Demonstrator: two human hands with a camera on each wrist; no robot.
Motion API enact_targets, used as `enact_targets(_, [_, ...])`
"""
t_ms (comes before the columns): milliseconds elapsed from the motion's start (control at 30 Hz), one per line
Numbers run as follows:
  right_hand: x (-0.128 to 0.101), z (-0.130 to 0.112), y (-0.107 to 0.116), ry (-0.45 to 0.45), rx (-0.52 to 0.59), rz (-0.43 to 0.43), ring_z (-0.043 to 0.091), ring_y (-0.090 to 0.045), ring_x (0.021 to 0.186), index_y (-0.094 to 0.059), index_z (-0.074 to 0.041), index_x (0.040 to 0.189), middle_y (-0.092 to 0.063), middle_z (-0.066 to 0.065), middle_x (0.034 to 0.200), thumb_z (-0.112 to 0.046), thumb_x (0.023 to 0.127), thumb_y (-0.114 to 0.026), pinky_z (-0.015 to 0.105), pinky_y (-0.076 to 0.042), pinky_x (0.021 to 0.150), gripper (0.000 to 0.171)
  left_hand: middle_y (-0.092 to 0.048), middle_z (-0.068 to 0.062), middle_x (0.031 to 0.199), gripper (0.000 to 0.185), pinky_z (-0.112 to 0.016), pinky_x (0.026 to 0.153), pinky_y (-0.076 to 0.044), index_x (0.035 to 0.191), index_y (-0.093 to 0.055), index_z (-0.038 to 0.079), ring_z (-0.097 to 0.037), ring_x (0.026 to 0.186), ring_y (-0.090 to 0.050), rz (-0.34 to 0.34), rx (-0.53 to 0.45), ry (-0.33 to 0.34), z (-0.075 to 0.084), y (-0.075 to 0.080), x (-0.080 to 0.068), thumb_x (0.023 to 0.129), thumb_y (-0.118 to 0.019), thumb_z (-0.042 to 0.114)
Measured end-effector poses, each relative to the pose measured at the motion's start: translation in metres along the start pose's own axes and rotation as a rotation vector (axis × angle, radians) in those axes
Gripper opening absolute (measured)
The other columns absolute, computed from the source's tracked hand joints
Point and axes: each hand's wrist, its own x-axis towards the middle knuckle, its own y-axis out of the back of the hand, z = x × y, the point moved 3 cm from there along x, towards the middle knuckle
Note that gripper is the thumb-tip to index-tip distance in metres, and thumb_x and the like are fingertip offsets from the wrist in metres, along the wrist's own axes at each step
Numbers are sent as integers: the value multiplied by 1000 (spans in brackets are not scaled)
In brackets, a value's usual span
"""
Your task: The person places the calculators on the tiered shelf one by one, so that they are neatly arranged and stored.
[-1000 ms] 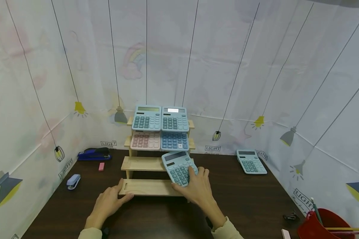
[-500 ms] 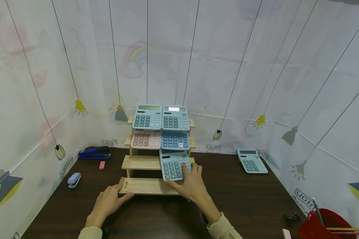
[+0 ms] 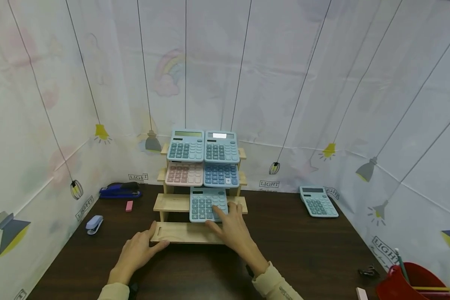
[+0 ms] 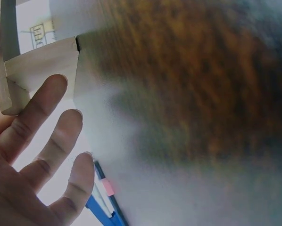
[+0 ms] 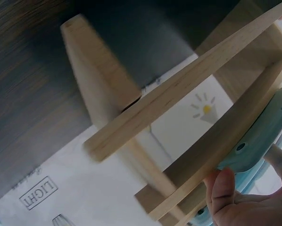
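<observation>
Right hand (image 3: 230, 227) on the teal calculator (image 3: 207, 204), fingers spread over its lower right corner and keypad, thumb under the near edge; in the right wrist view a fingertip (image 5: 219, 188) curls under the calculator's underside (image 5: 263, 136). Grip reads as a light hold on the calculator, not a flat press.

Calculator now on tier 3 of the wooden step rack (image 3: 180, 233), counting from the top, squared up and leaning back below the blue calculator (image 3: 220, 175). Sits at mid-shelf, overlapping the seam between the pink calculator (image 3: 183, 173) and the blue one above.

Change over the last second: 1.0 s ago held tilted, clear of the shelf, toward the rack's right end. 0.5 s ago seated at the right half of tier 3. Now slid left along the shelf and straightened. Judgement: placement done, fine positioning under way; release not yet made.

Left hand (image 3: 136, 252) resting against the left end of the lowest tier, thumb on the rim, fingers relaxed and straight (image 4: 35, 155), holding nothing. Same spot throughout; appears to brace the rack.

Top tier: 2 light blue calculators (image 3: 202, 146). Lowest tier bare.

Elsewhere on the dark worktop (image 3: 303, 250): 1 more teal calculator (image 3: 318, 201) far right, blue stapler (image 3: 120, 190), pink eraser (image 3: 129, 206), small stapler (image 3: 93, 224), red cup (image 3: 408, 283).
</observation>
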Motion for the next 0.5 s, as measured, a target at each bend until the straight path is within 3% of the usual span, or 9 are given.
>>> enact_targets(167, [4, -10, -7, 15, -21, -6, 32, -41, 96, -64, -17, 135, -53, 31, 130, -50, 95, -64, 39, -42, 70, 52, -62, -26, 135, 101, -63, 89, -48, 155, -36, 5, -44, 112, -64, -4, 2, 10, 2, 1, 0, 86, -57, 75])
enact_targets(500, [18, -30, -20, 45, -74, 45, 34, -46, 95, -65, -15, 132, -56, 33, 124, -50, 96, -63, 42, -47, 77, 50, -63, -26, 133, 102, -61, 87, -50, 155, -37, 4, -40, 106, -66, -7, 12, 8, 1, 1, 1, 86, -55, 76])
